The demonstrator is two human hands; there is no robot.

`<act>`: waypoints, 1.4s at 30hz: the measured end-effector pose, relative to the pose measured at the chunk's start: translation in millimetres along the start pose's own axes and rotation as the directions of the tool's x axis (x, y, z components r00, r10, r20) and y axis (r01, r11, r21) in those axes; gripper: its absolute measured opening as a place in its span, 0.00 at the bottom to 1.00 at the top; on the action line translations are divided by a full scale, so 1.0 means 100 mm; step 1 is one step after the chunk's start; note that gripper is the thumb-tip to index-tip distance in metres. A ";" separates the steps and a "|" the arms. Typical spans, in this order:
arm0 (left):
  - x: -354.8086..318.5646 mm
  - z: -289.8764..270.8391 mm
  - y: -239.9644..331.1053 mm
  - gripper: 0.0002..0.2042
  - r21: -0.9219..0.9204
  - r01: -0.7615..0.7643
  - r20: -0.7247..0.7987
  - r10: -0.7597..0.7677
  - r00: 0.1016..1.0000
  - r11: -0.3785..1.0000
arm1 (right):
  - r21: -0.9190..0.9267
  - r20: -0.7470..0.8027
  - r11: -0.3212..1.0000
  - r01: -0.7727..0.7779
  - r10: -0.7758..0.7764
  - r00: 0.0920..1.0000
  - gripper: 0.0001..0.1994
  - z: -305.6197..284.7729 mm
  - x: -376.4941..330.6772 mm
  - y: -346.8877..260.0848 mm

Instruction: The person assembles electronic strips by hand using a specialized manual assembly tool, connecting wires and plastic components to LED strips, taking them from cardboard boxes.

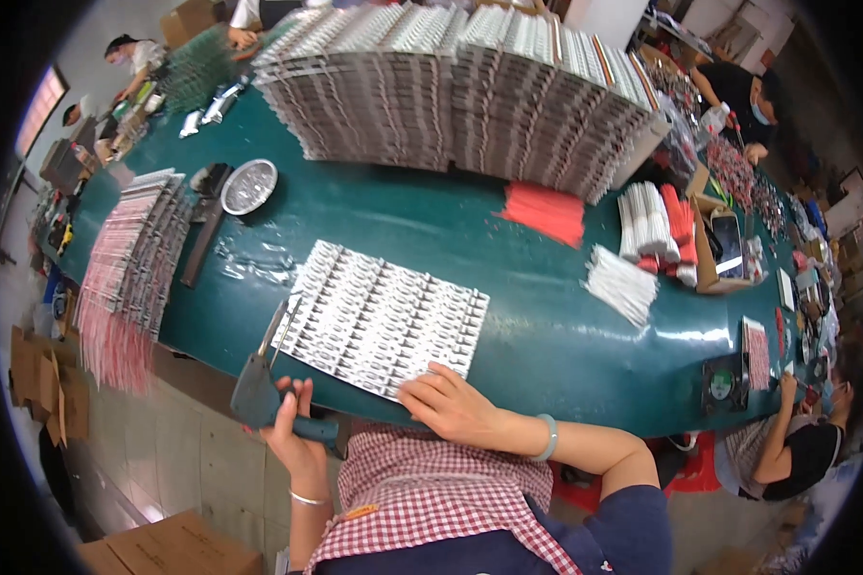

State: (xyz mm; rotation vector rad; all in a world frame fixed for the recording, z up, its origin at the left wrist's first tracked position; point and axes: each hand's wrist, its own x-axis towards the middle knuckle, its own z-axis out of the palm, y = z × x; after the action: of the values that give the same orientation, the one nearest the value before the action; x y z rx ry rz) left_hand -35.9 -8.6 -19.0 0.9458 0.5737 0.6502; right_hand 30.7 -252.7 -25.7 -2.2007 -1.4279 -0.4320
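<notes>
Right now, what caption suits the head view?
Left hand holding a gun-shaped tool, right hand on a white panel, green table below.

Fisheye bends edges; glare streaks the tabletop [547, 355].

room over tabletop [384, 216] between white board [384, 311] and tall stacks [374, 115], probable clutter [810, 275] far right

L hand [283, 441] just off panel's [384, 311] near L corner, fingers curled in grip; L forearm [307, 522] runs up toward it. R hand [451, 407] palm down, fingertips on panel's near R corner; R elbow [642, 460] bent, well R of panel.
</notes>
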 end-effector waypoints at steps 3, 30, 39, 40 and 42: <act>0.12 0.08 -0.09 0.20 -0.047 0.151 0.084 -0.147 0.986 0.987 | 0.200 -0.012 0.970 -0.139 0.145 0.989 0.17 -0.17 0.00 -0.05; 0.58 0.21 -0.31 0.15 0.072 0.078 0.115 -0.086 0.990 0.994 | -0.579 -0.330 0.526 -0.623 0.547 0.769 0.07 -0.98 -1.36 1.68; 0.26 0.24 -0.08 0.18 0.186 -0.109 0.100 0.092 0.991 0.976 | -0.489 -0.304 0.600 -0.633 0.563 0.768 0.09 -1.03 -1.43 1.70; 0.24 0.23 -0.06 0.18 0.187 -0.113 0.093 0.097 0.991 0.976 | -0.473 -0.296 0.614 -0.632 0.565 0.770 0.09 -1.04 -1.43 1.70; 0.19 0.22 -0.02 0.18 0.194 -0.124 0.110 0.104 0.988 0.973 | -0.465 -0.295 0.624 -0.628 0.560 0.774 0.10 -1.05 -1.40 1.68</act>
State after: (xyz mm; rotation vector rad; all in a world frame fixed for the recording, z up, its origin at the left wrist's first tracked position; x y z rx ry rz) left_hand -7.6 -7.8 -13.7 1.2009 0.5050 0.6527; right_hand 126.8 -474.9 -45.2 -2.8612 -0.4336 -0.7751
